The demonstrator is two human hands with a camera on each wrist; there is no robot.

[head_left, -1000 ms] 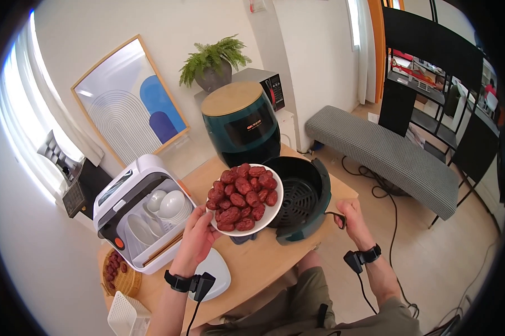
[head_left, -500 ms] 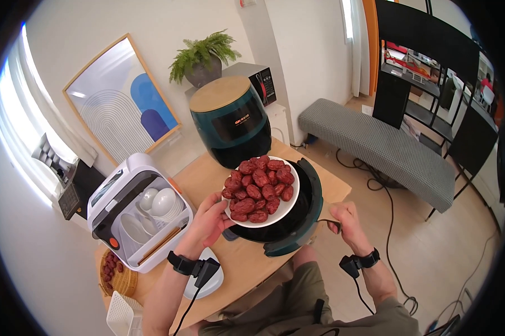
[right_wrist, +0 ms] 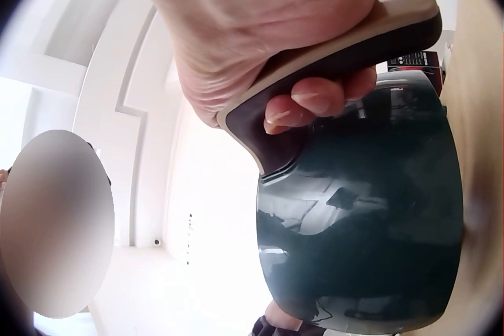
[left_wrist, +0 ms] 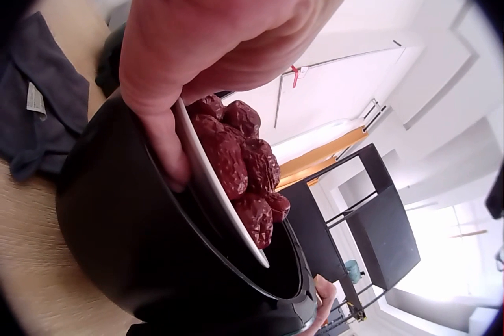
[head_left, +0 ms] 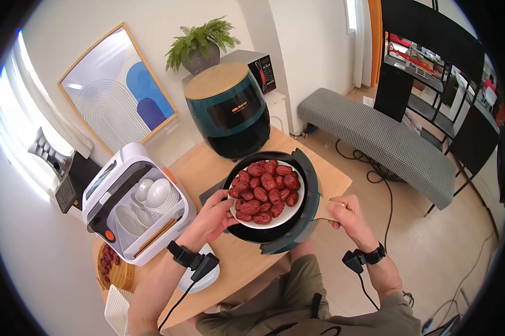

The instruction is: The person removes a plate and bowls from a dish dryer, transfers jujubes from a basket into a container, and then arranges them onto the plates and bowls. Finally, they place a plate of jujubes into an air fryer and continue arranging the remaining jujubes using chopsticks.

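Note:
My left hand [head_left: 212, 218] pinches the left edge of a white plate [head_left: 263, 226] heaped with wrinkled red dates [head_left: 266, 187]. The plate is over the mouth of a black air fryer basket [head_left: 247, 234]. In the left wrist view the plate tilts, and a fingertip [left_wrist: 172, 164] lies along its underside, just within the basket's rim. My right hand [head_left: 350, 221] has its fingers curled round the basket's handle [right_wrist: 409, 29], which is dark with a beige top. The teal basket front [right_wrist: 362, 218] fills much of the right wrist view. The basket's floor is hidden by the plate.
Behind stands the teal air fryer body [head_left: 227, 120]. To the left are a white dish box [head_left: 171, 238] with bowls and chopsticks, a wicker tray [head_left: 121, 274] with dates, and a white perforated basket [head_left: 117, 308]. A dark cloth [left_wrist: 39, 107] lies beside the fryer basket.
The plate of dates has moved right, from the basket's left side to over its mouth. Meanwhile the basket has shifted slightly left, with my right hand staying on its handle.

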